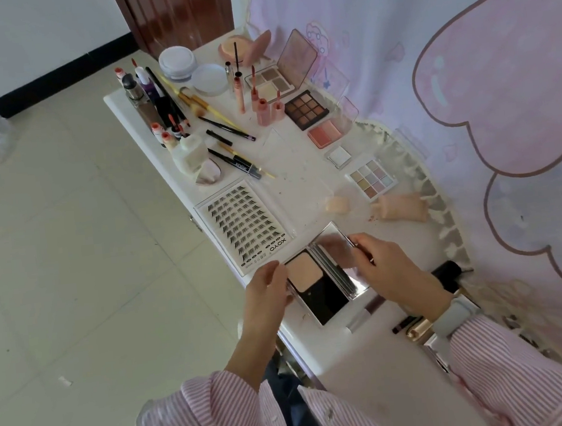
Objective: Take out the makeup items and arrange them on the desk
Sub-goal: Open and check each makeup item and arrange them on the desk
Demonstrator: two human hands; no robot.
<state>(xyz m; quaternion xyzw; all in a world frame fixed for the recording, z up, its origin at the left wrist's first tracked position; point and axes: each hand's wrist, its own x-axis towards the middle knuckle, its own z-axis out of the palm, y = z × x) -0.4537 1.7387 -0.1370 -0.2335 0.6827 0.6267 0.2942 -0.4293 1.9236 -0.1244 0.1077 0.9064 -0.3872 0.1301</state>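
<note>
An open silver powder compact (320, 283) lies near the front of the white desk (299, 163), its beige powder pan and black compartment facing up and its mirrored lid folded out to the right. My left hand (266, 291) holds the compact's left edge. My right hand (386, 266) grips the mirrored lid's far right edge with curled fingers. Laid out beyond it are a false-lash card (244, 221), eyeshadow palettes (307, 109), a blush (325, 133), a pastel palette (371, 180), lip tubes (260, 106), brushes and pencils (226, 127).
A pink cartoon curtain (465, 75) hangs along the desk's right side with lace trim. Small bottles (144, 88) crowd the far left edge; powder jars (177, 61) stand at the back. Dark tubes and a gold item (417, 328) lie under my right wrist. Tiled floor (53, 252) lies left.
</note>
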